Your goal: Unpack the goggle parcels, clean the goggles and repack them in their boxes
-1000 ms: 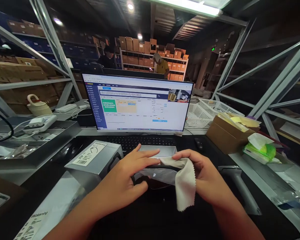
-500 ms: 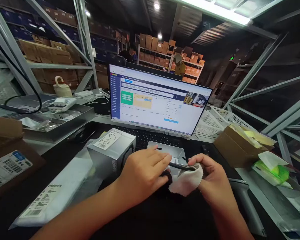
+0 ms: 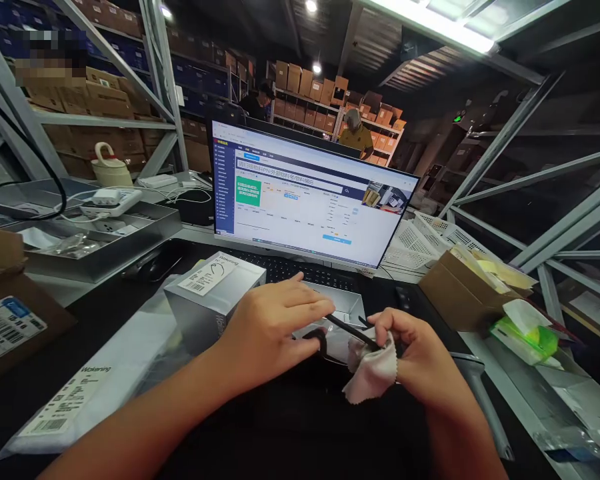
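Note:
A thin, dark, curved band (image 3: 353, 331) stretches between my hands. Its exact kind does not show, and its ends are partly hidden. My left hand (image 3: 275, 320) has its left end between the fingers and the thumb, where a dark rounded part (image 3: 324, 343) hangs below. Pinched in my right hand (image 3: 415, 343) is a pale cloth (image 3: 373, 373) with a zigzag edge, folded round the band's right end. Behind the hands lies an opened light-grey box (image 3: 347, 303). Left of them stands a silver-grey box (image 3: 213, 293) with a white label and a drawing of a curved loop.
A monitor (image 3: 300, 193) and keyboard (image 3: 260, 265) stand ahead. At left lie a white plastic-wrapped package (image 3: 87, 383) and a cardboard box (image 3: 15, 320). To the right are a scanner-like grey tool (image 3: 485, 400), a brown carton (image 3: 465, 290) and a tissue pack (image 3: 525, 333). People are beyond the monitor.
Both hands have shifted slightly left within the view, which has itself moved a little. The band now slopes down more steeply to the right, and the cloth hangs lower.

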